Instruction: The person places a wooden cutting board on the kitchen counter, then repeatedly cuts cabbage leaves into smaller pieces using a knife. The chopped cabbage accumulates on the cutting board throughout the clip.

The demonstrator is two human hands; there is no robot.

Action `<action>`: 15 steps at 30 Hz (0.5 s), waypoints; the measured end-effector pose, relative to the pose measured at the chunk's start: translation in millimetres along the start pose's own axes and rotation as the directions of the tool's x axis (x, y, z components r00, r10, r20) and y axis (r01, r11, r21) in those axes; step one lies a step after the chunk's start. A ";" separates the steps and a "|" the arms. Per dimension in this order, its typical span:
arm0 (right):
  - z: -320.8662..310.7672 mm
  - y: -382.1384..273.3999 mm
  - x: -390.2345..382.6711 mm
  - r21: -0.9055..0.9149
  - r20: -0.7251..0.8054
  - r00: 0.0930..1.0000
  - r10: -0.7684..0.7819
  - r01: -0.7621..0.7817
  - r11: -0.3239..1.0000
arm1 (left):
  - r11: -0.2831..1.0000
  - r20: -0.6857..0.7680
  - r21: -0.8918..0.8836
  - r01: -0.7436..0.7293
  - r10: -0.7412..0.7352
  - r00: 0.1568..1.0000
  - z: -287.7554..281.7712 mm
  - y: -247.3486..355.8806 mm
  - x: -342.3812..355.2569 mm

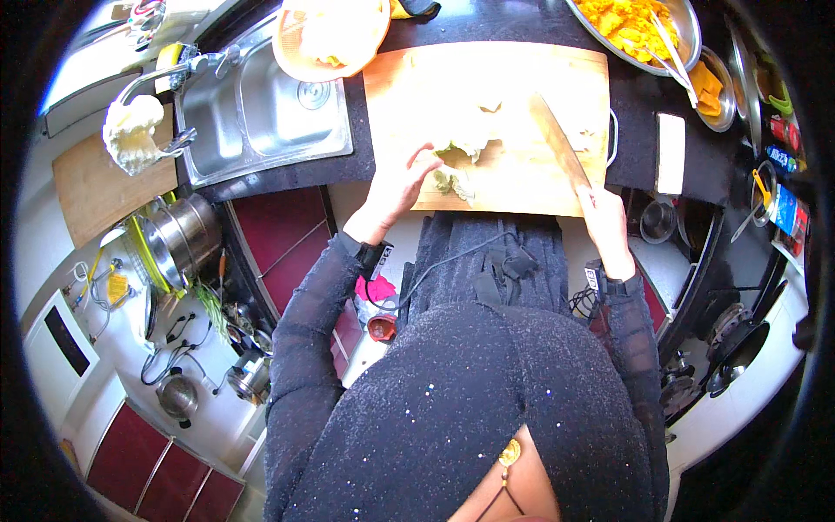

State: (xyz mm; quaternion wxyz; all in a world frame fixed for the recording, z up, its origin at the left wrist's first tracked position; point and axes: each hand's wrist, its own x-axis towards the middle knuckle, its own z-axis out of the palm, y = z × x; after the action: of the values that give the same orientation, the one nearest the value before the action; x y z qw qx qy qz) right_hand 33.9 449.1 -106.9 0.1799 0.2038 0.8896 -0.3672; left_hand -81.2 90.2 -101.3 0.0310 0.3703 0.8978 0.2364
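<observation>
A wooden cutting board (417,96) lies at the front of the dark counter. My left hand (404,178) is at its left part, fingers curled at the edge of some pale green leafy vegetable pieces (457,152); whether they grip a piece is unclear. More leafy scraps (452,183) lie just below, and small bits are scattered on the board. My right hand (600,209) is closed round the handle of a large knife (561,139), whose blade lies over the right part of the board, pointing away from me.
A steel sink (222,122) with a faucet is left; cauliflower (130,130) is beside it. An orange colander (291,43) stands behind. Bowls of orange food (626,30) and slices (709,87) are back right, near a white rectangular item (670,155). Pots (187,235) are at lower left.
</observation>
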 end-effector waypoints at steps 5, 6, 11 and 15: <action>1.1 0.6 -1.2 -0.008 -0.006 1.000 0.002 -0.002 1.000 | 0.883 0.014 -0.412 0.224 -0.240 0.971 -9.0 19.6 18.4; 1.9 1.1 -1.6 0.004 -0.014 1.000 -0.005 0.005 1.000 | 0.834 -0.003 -0.501 0.230 -0.268 0.963 -10.0 23.0 23.5; 7.6 6.6 -2.1 0.011 -0.044 0.999 -0.031 0.032 0.999 | 0.549 0.192 -0.631 0.549 -0.574 0.796 -23.0 36.8 45.8; 13.4 10.7 -2.6 0.057 -0.109 0.992 -0.061 0.067 0.996 | 0.371 0.269 -0.707 0.602 -0.647 0.714 -35.8 39.6 73.6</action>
State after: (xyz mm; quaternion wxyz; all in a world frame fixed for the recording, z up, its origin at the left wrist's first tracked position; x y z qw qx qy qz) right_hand 43.7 445.7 -120.8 0.1139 0.1999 0.8925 -0.3880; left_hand -117.0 150.2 -43.0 0.2446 -0.0516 0.7853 0.5664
